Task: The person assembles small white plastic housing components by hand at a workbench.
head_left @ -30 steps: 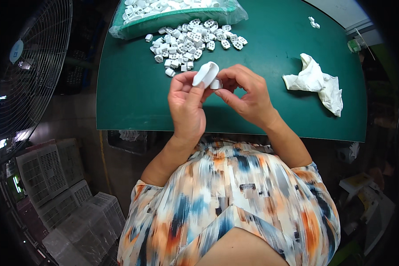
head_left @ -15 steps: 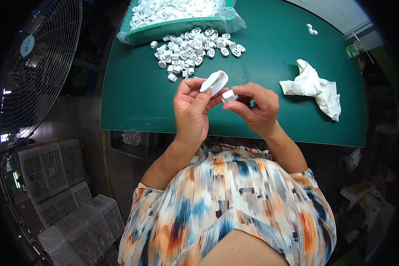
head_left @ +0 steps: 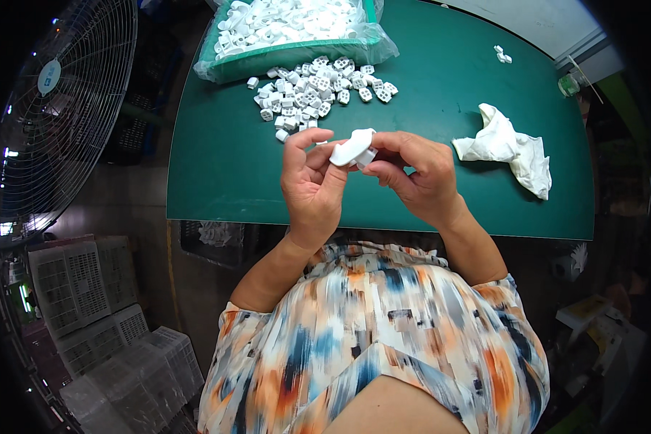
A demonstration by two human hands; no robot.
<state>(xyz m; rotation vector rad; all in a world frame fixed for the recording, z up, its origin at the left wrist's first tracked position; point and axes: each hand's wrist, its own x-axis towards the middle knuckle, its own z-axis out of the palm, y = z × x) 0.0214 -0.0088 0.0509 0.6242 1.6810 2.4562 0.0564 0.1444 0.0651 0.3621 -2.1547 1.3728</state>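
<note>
Above the near part of the green table, my left hand (head_left: 312, 184) grips a white curved plastic shell (head_left: 351, 148) between thumb and fingers. My right hand (head_left: 418, 168) pinches a small white plastic block (head_left: 367, 157), which now sits against the underside of the shell. How far the block goes into the shell is hidden. Just beyond my hands lies a loose heap of small white blocks with holes (head_left: 307, 90). Behind that heap, a green tray lined with clear plastic (head_left: 289, 54) holds many white curved shells (head_left: 289, 25).
A crumpled white cloth or glove (head_left: 510, 148) lies on the green table (head_left: 231, 173) at the right. A few white pieces (head_left: 503, 55) sit farther back, near a small green container (head_left: 568, 84). On the left stand a large fan (head_left: 65, 101) and stacked plastic crates (head_left: 87, 282).
My left hand has turned the shell over so its smooth outer side faces up. My right hand has brought the block from beside the shell to against its underside.
</note>
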